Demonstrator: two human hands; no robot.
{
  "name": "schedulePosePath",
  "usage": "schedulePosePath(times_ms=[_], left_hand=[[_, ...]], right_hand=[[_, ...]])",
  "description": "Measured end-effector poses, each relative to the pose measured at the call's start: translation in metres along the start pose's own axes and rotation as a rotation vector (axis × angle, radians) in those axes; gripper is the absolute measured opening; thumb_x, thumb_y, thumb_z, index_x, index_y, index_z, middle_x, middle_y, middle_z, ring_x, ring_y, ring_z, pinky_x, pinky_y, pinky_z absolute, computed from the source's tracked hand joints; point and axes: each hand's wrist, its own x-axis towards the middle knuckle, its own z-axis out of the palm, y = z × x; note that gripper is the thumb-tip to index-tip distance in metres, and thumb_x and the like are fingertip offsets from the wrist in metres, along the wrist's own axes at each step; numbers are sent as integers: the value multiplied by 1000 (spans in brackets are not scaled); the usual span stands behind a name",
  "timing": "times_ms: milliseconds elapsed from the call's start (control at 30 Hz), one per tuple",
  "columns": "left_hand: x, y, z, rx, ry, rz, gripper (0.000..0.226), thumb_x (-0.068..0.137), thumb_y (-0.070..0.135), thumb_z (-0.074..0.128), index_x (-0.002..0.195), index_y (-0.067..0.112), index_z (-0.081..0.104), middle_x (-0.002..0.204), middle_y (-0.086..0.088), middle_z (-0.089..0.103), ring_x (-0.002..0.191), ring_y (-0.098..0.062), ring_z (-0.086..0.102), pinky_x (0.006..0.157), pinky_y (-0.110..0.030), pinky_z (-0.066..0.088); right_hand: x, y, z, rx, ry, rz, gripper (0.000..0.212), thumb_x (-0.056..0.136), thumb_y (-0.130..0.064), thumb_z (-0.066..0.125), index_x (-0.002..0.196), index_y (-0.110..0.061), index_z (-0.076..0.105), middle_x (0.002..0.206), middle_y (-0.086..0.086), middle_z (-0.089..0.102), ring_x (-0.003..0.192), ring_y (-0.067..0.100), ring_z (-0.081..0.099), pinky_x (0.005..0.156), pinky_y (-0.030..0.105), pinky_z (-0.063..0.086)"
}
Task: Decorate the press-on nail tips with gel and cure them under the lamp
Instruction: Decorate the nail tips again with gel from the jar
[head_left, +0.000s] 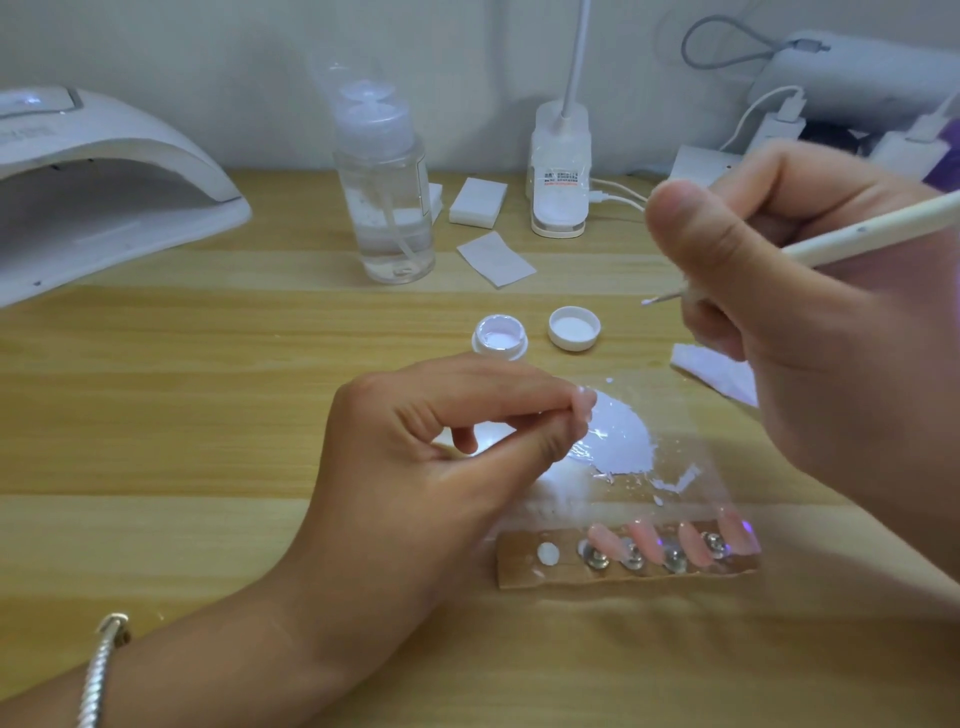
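Note:
My left hand (441, 441) pinches a small pink nail tip (586, 405) between thumb and fingers, just above a clear plastic sheet (727, 467) smeared with white gel (621, 434). My right hand (810, 322) is raised at the right and grips a white dotting tool (872, 228); its thin tip (648, 301) carries a dot of white gel. Several pink nail tips (696, 543) sit on a wooden holder strip (524, 564) near the front. An open gel pot (500, 336) and its lid (573, 328) stand behind the sheet. The white curing lamp (93, 176) is at the far left.
A clear pump bottle of liquid (387, 208) stands at the back centre, with white wipe pads (478, 200) and a loose wipe (496, 258) beside it. A clip desk lamp base (561, 171) with cables, plus chargers (779, 124), are at the back right. A crumpled wipe (717, 374) lies right.

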Motion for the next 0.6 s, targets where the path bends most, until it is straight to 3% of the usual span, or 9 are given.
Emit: schedulePosePath(times_ms=[167,300,433,533,600], left_hand=[[-1,0,-1,3,1,-4,9,80,17,79,79,26,79,78,13,75,66,0,60,59,-17,41],[0,1,-2,16,4,-7,10,80,16,80,77,26,78,74,14,73,62,1,57,58,-15,40],[0,1,-3,21,5,-21,11,79,13,81,78,24,79,70,20,69,60,3,56,58,-11,38],[0,1,-3,20,3,-20,12,79,13,81,77,24,78,75,14,74,60,3,56,56,-13,39],[0,0,-3,15,2,-21,12,79,12,81,76,23,78,75,13,73,61,2,57,55,-14,39]], right_hand=[[2,15,-9,-201,-146,124,43,85,-41,70,64,-7,57,46,2,42,44,16,35,43,34,25],[-4,27,-8,-357,-263,168,48,93,-41,63,58,-8,59,43,-12,41,43,3,36,45,13,28],[-6,33,-9,-481,-342,192,47,94,-33,63,58,-4,54,46,3,41,43,6,34,43,16,28],[-4,30,-9,-408,-244,169,46,96,-30,62,59,-4,56,46,-4,39,45,5,34,45,15,28],[-2,25,-8,-260,-121,119,45,100,-32,57,62,-7,62,46,2,44,43,10,40,44,20,31]])
